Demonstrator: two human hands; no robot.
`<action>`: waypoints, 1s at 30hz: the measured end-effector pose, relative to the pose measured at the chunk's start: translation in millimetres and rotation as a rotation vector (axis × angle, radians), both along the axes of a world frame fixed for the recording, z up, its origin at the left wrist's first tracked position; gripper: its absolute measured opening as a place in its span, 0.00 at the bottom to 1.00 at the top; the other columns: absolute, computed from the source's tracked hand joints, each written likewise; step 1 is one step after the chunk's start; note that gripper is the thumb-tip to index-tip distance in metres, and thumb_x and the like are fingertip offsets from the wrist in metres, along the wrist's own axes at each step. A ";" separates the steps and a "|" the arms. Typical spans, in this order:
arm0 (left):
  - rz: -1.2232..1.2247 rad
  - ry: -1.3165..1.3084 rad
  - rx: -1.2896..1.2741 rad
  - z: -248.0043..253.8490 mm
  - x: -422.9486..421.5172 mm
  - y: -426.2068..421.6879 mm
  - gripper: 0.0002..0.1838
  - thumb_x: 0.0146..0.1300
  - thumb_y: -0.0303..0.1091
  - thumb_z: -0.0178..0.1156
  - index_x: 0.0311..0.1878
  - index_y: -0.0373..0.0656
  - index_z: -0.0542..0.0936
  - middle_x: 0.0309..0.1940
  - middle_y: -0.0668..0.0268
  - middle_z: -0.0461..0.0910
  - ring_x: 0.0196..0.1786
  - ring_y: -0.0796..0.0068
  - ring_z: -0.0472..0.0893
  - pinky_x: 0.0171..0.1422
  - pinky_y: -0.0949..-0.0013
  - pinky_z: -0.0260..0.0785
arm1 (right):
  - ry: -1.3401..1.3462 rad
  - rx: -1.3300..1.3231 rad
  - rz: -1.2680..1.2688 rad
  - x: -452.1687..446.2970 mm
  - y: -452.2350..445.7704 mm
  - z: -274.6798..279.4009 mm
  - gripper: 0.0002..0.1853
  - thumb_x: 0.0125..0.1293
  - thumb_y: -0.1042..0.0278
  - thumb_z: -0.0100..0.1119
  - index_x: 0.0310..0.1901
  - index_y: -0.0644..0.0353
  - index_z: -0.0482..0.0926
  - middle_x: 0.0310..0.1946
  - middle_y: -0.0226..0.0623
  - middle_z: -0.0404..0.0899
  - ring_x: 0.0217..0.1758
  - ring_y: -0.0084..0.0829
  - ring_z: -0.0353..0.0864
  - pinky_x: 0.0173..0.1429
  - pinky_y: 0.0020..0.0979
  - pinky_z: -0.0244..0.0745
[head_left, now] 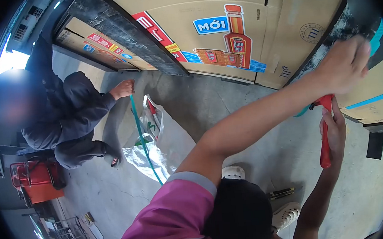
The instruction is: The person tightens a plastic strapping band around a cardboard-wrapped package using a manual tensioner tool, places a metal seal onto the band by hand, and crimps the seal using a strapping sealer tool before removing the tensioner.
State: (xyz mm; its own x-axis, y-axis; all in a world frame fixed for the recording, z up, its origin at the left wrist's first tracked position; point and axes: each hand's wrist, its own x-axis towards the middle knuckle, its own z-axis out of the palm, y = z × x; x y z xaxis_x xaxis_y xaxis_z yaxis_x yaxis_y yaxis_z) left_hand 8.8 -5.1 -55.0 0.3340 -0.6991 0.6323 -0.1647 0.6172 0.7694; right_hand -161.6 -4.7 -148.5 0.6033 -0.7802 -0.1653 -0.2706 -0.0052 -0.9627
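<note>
My left hand (345, 66) is closed, with the fingers curled, at the upper right before the cardboard-faced stack. Whatever lies inside that fist is hidden. Just below it, my right hand (335, 127) is wrapped round a red-handled strapping tool (325, 146), its handle hanging down and its head under my left wrist. A teal strap (379, 39) runs behind my left hand along the stack's edge. Another piece of teal strap (303, 111) shows beside the tool's head.
A crouching person (63, 108) at left holds a teal strap (138, 124) in one hand. Between us stands a silvery-white sack (175, 137) with tools inside. Cutter knives (282, 193) lie by my white clog (285, 216). Large cardboard panels (181, 2) stand ahead.
</note>
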 end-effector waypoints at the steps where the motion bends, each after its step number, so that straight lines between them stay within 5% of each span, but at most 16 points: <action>1: -0.096 0.064 -0.016 16.9 -1.1 -6.9 0.28 0.81 0.52 0.43 0.38 0.35 0.76 0.21 0.59 0.80 0.26 0.62 0.84 0.35 0.59 0.75 | 0.002 0.006 -0.003 1.4 3.4 1.6 0.32 0.77 0.66 0.52 0.80 0.57 0.59 0.34 0.24 0.77 0.22 0.13 0.63 0.24 0.19 0.60; 5: -0.355 0.193 -0.013 69.4 3.7 -22.7 0.33 0.83 0.54 0.36 0.34 0.35 0.78 0.20 0.62 0.78 0.22 0.73 0.78 0.32 0.63 0.71 | -0.007 -0.009 -0.041 6.7 10.6 8.4 0.33 0.78 0.65 0.52 0.80 0.56 0.57 0.30 0.23 0.74 0.21 0.13 0.63 0.25 0.19 0.61; 8: -0.335 0.263 -0.035 92.6 4.4 -33.9 0.32 0.83 0.48 0.33 0.31 0.36 0.78 0.21 0.63 0.77 0.22 0.73 0.76 0.33 0.67 0.73 | -0.028 -0.013 -0.045 7.6 10.8 6.2 0.33 0.78 0.65 0.53 0.81 0.56 0.56 0.26 0.23 0.72 0.21 0.14 0.63 0.25 0.20 0.62; 10: -0.266 0.306 -0.055 94.6 -2.0 -35.9 0.32 0.83 0.47 0.34 0.29 0.36 0.78 0.20 0.64 0.75 0.22 0.74 0.74 0.32 0.68 0.73 | -0.046 -0.013 -0.034 3.5 6.7 0.3 0.33 0.78 0.65 0.53 0.81 0.56 0.56 0.24 0.23 0.70 0.21 0.14 0.63 0.25 0.21 0.62; 12: -0.096 0.249 0.010 94.1 -2.7 -27.4 0.32 0.84 0.47 0.35 0.29 0.36 0.77 0.15 0.65 0.73 0.17 0.74 0.70 0.28 0.67 0.66 | -0.024 0.017 -0.003 0.2 -0.5 -5.7 0.34 0.77 0.69 0.54 0.81 0.55 0.56 0.36 0.27 0.80 0.20 0.16 0.67 0.25 0.22 0.64; 19: 0.145 0.293 -0.090 97.7 -13.4 -20.9 0.31 0.84 0.43 0.38 0.25 0.36 0.76 0.12 0.63 0.71 0.18 0.73 0.74 0.28 0.66 0.68 | -0.042 0.027 -0.019 0.9 2.7 -3.1 0.33 0.76 0.69 0.55 0.80 0.55 0.57 0.32 0.26 0.78 0.20 0.17 0.68 0.26 0.22 0.65; 22: 0.212 0.285 -0.124 97.6 -9.4 -17.4 0.27 0.81 0.40 0.46 0.26 0.34 0.78 0.14 0.59 0.76 0.20 0.65 0.79 0.30 0.60 0.70 | -0.037 -0.017 -0.049 4.6 5.2 -1.7 0.32 0.77 0.66 0.55 0.79 0.56 0.60 0.21 0.23 0.69 0.19 0.16 0.65 0.25 0.21 0.63; 24: 0.671 -0.211 -0.241 88.2 0.6 -12.3 0.20 0.76 0.38 0.54 0.30 0.31 0.81 0.19 0.50 0.80 0.25 0.51 0.83 0.36 0.52 0.74 | -0.042 -0.014 -0.035 4.2 4.5 -0.4 0.31 0.77 0.66 0.55 0.79 0.53 0.62 0.22 0.23 0.70 0.19 0.16 0.65 0.25 0.21 0.63; 25: 0.579 -0.305 -0.104 90.5 5.0 17.1 0.16 0.70 0.36 0.59 0.35 0.31 0.83 0.24 0.44 0.82 0.32 0.40 0.83 0.41 0.47 0.75 | -0.013 -0.006 -0.026 2.9 5.0 2.9 0.31 0.76 0.66 0.55 0.78 0.52 0.63 0.24 0.23 0.71 0.20 0.16 0.65 0.25 0.21 0.63; 27: 0.579 -0.114 -0.161 72.8 12.8 57.1 0.14 0.69 0.37 0.60 0.37 0.33 0.84 0.26 0.44 0.82 0.35 0.43 0.85 0.43 0.50 0.77 | -0.004 -0.001 -0.002 0.3 0.6 1.2 0.31 0.77 0.66 0.55 0.79 0.52 0.63 0.25 0.23 0.71 0.20 0.16 0.65 0.25 0.22 0.63; 28: 0.623 -0.254 -0.010 49.1 34.0 71.6 0.12 0.68 0.36 0.62 0.41 0.35 0.85 0.29 0.47 0.85 0.37 0.47 0.87 0.42 0.55 0.79 | -0.024 -0.002 0.023 1.1 -1.0 0.6 0.31 0.77 0.66 0.55 0.79 0.52 0.63 0.25 0.23 0.71 0.20 0.16 0.66 0.25 0.22 0.63; 29: 0.768 -0.255 -0.085 13.6 49.9 83.9 0.11 0.67 0.35 0.63 0.45 0.37 0.84 0.31 0.50 0.86 0.34 0.56 0.88 0.41 0.60 0.79 | -0.016 0.015 0.027 1.4 1.8 7.7 0.31 0.77 0.66 0.55 0.79 0.51 0.62 0.27 0.23 0.72 0.20 0.16 0.66 0.25 0.22 0.64; 30: 0.761 -0.215 0.138 -16.9 71.7 112.5 0.14 0.68 0.34 0.62 0.53 0.37 0.81 0.31 0.57 0.87 0.32 0.66 0.86 0.39 0.63 0.78 | -0.012 0.021 0.018 0.9 1.7 6.3 0.31 0.77 0.66 0.55 0.79 0.51 0.62 0.27 0.23 0.72 0.20 0.16 0.66 0.25 0.22 0.64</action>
State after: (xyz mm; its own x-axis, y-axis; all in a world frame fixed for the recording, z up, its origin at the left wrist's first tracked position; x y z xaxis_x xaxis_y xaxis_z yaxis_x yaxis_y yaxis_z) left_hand 80.4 107.4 -71.9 0.6311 -0.4055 0.6613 -0.6552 0.1777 0.7342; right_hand -160.7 -3.0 -142.2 0.6192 -0.7657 -0.1738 -0.2590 0.0098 -0.9658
